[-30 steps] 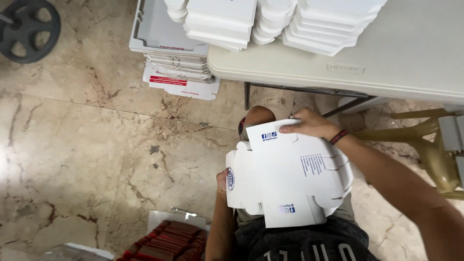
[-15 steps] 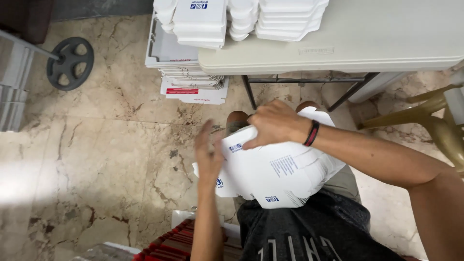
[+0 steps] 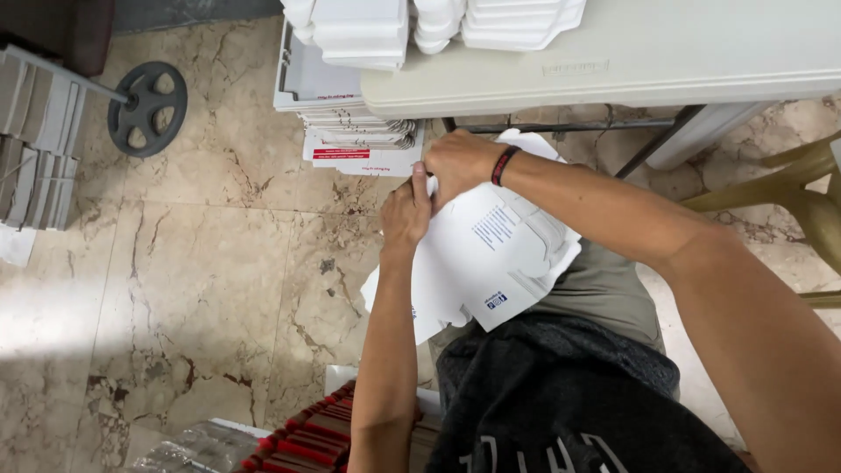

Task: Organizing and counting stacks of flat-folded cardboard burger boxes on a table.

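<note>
The left hand [image 3: 405, 210] has come up to join the right hand [image 3: 460, 162], both now pinching the box blank's [image 3: 491, 263] top edge (folding underway).

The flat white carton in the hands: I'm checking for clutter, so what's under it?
Under the flat white carton show the person's lap and marble floor; whatever lies directly beneath is covered.

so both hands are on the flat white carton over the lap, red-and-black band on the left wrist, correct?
Not quite: the head view shows the red-and-black band on the right wrist, not the left. The rest holds: left hand and right hand both grip the flat white carton over the lap.
</note>
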